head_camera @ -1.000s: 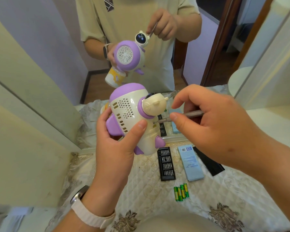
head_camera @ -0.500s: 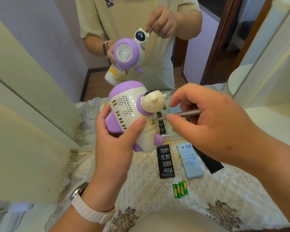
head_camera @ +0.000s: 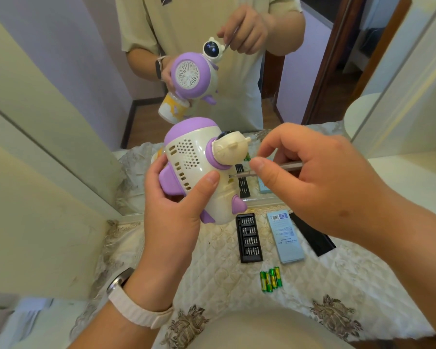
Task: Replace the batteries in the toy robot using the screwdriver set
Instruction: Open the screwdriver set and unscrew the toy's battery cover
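My left hand (head_camera: 173,212) grips a cream and purple toy robot (head_camera: 194,157) in the air above the table, its back with the perforated grille turned towards me. My right hand (head_camera: 312,182) pinches a slim grey screwdriver (head_camera: 285,168) between thumb and fingers. The screwdriver's tip touches a screw spot on the robot's back, just below its head. On the quilted cloth lie an open black bit case (head_camera: 249,238) and several green batteries (head_camera: 270,279).
A light blue box sleeve (head_camera: 285,238) and a black lid (head_camera: 312,235) lie right of the bit case. A mirror (head_camera: 300,84) stands directly behind the table and reflects me and the toy. Cream panels rise at the left (head_camera: 35,172).
Both hands and the toy have shifted slightly up in view. The screwdriver tip stays at the same spot on the robot's back.
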`<act>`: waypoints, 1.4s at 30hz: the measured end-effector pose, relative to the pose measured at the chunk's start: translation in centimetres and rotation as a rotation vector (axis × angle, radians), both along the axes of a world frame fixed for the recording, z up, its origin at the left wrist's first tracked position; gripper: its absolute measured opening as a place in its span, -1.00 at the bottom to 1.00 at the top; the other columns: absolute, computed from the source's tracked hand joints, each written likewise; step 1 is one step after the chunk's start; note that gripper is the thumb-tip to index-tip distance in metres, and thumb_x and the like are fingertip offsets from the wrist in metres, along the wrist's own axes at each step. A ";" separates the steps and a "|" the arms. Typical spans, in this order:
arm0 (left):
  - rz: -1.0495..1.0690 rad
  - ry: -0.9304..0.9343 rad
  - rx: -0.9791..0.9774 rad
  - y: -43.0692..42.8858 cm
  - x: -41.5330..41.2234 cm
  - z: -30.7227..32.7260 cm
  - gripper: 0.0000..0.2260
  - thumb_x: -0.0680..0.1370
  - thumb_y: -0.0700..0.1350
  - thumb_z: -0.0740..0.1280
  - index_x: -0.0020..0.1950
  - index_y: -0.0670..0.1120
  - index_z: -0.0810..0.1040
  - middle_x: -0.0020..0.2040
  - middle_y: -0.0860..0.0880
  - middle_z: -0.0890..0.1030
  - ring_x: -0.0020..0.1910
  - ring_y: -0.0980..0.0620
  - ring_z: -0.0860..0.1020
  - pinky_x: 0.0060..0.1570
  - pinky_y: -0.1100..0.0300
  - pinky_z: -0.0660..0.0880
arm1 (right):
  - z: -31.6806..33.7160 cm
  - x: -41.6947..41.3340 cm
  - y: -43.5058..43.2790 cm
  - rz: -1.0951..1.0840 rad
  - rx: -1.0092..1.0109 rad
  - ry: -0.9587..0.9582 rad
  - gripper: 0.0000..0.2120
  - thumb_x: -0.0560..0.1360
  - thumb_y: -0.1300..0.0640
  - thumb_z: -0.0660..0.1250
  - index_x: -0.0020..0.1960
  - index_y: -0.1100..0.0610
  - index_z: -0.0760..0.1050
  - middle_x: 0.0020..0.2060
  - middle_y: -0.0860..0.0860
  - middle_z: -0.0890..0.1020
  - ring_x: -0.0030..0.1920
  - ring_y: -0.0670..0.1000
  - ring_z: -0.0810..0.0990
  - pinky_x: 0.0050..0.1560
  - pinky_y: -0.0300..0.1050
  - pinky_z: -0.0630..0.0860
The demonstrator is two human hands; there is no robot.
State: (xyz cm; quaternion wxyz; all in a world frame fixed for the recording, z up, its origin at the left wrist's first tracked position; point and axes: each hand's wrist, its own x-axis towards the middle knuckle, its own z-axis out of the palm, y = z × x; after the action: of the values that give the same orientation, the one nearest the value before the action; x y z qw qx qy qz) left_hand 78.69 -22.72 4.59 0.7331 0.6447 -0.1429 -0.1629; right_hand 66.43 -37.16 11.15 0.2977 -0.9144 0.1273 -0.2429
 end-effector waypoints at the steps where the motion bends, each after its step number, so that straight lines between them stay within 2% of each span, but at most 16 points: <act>1: 0.000 0.000 0.001 0.0 0.0 0.0 -0.30 0.27 0.04 0.56 0.37 0.12 0.40 0.01 0.14 0.69 -0.06 0.13 0.68 -0.21 0.15 0.61 | 0.0 0.0 0.0 0.000 -0.002 -0.001 -0.86 0.55 -0.08 0.26 -0.07 -0.02 0.48 -0.44 -0.07 0.52 -0.36 -0.06 0.50 -0.38 -0.22 0.41; 4: 0.002 -0.002 -0.002 0.1 0.0 -0.1 -0.34 0.31 -0.01 0.55 0.37 0.10 0.40 0.01 0.14 0.69 -0.06 0.13 0.68 -0.21 0.17 0.61 | -0.1 -0.1 0.0 0.014 -0.025 -0.004 -0.90 0.54 -0.03 0.30 -0.04 -0.01 0.48 -0.43 -0.10 0.50 -0.35 -0.04 0.49 -0.38 -0.22 0.40; 8: 0.007 -0.002 0.001 0.3 0.0 -0.1 -0.32 0.30 0.00 0.55 0.39 0.08 0.40 0.01 0.14 0.69 -0.06 0.14 0.68 -0.22 0.17 0.60 | 0.0 -0.3 0.2 0.029 -0.014 0.007 -0.82 0.49 -0.11 0.30 -0.05 -0.02 0.47 -0.44 -0.11 0.48 -0.35 -0.06 0.49 -0.37 -0.29 0.39; 12: 0.011 0.006 0.008 0.5 -0.1 -0.2 -0.33 0.30 0.00 0.54 0.38 0.08 0.40 0.00 0.14 0.69 -0.07 0.12 0.68 -0.29 0.17 0.58 | -0.3 -0.6 0.3 0.029 -0.005 -0.025 -0.91 0.52 0.02 0.33 -0.09 0.03 0.52 -0.42 -0.10 0.52 -0.32 -0.05 0.50 -0.36 -0.35 0.38; 16: 0.017 0.008 0.019 0.9 0.1 -0.4 -0.32 0.30 0.02 0.54 0.39 0.07 0.40 0.01 0.14 0.68 -0.06 0.13 0.68 -0.27 0.17 0.57 | -0.6 -1.3 0.7 0.001 0.053 -0.086 -0.91 0.51 0.04 0.34 -0.13 0.04 0.54 -0.38 -0.11 0.55 -0.29 -0.04 0.53 -0.37 -0.34 0.40; 22: 0.025 0.020 0.027 1.6 0.4 -0.5 -0.24 0.28 0.04 0.60 0.42 0.03 0.38 0.09 0.04 0.65 -0.10 0.13 0.66 -0.38 0.25 0.53 | -3.4 -1.8 0.7 -0.115 0.390 -0.164 -0.93 0.48 0.08 0.38 -0.17 -0.03 0.54 -0.31 -0.06 0.58 -0.35 -0.05 0.52 -0.38 -0.24 0.45; 26: 0.044 0.029 0.050 2.2 1.3 -1.0 -0.25 0.27 0.04 0.51 0.43 0.01 0.37 0.09 0.05 0.63 -0.12 0.20 0.66 -0.33 0.26 0.56 | -7.9 -1.0 0.4 -0.183 0.764 -0.193 -0.82 0.54 0.31 0.30 -0.02 0.06 0.58 -0.30 0.01 0.60 -0.32 -0.07 0.55 -0.34 -0.22 0.50; 29: 0.065 0.041 0.069 3.0 2.1 -1.6 -0.26 0.28 0.05 0.51 0.43 0.01 0.37 0.11 0.03 0.63 -0.10 0.16 0.66 -0.34 0.26 0.55 | -11.5 0.1 0.7 -0.240 0.915 -0.086 -0.73 0.59 0.31 0.21 0.16 0.06 0.56 -0.29 -0.01 0.57 -0.28 -0.08 0.52 -0.30 -0.25 0.48; 32: 0.082 0.055 0.077 3.9 2.9 -2.4 -0.24 0.26 0.07 0.51 0.42 0.01 0.36 0.12 0.01 0.63 -0.09 0.11 0.65 -0.37 0.28 0.54 | -15.4 1.5 1.2 -0.306 1.024 0.053 -0.73 0.62 0.29 0.15 0.22 0.11 0.54 -0.28 -0.01 0.54 -0.26 -0.08 0.51 -0.27 -0.23 0.47; 36: 0.091 0.094 0.077 5.2 4.3 -4.0 -0.31 0.28 -0.01 0.61 0.34 0.02 0.41 0.10 0.03 0.63 -0.08 0.18 0.66 -0.27 0.29 0.57 | -20.0 3.6 2.7 -0.332 1.215 0.172 -0.73 0.60 0.36 0.12 0.17 0.19 0.53 -0.24 0.04 0.53 -0.24 -0.03 0.50 -0.24 -0.18 0.45; 39: 0.088 0.133 0.081 6.2 5.9 -5.4 -0.41 0.33 -0.01 0.53 0.31 0.06 0.42 0.10 0.05 0.65 -0.05 0.15 0.67 -0.23 0.24 0.58 | -22.5 5.3 3.9 -0.359 1.329 0.206 -0.77 0.59 0.38 0.13 0.06 0.18 0.52 -0.24 0.08 0.51 -0.26 -0.02 0.50 -0.23 -0.17 0.43; 42: 0.074 0.166 0.061 7.2 7.8 -6.4 -0.35 0.33 -0.02 0.57 0.37 0.02 0.41 0.12 0.05 0.65 -0.02 0.14 0.67 -0.17 0.25 0.58 | -24.9 7.0 4.6 -0.410 1.256 0.277 -0.82 0.60 0.31 0.16 -0.01 0.17 0.52 -0.22 0.09 0.57 -0.21 0.02 0.58 -0.12 -0.11 0.51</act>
State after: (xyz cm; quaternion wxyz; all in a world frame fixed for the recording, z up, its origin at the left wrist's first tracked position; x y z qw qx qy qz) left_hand 86.46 -15.52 -1.80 0.7278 0.6559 -0.0528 -0.1929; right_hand 73.39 -32.57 -13.76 0.7015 -0.5479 0.4525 -0.0547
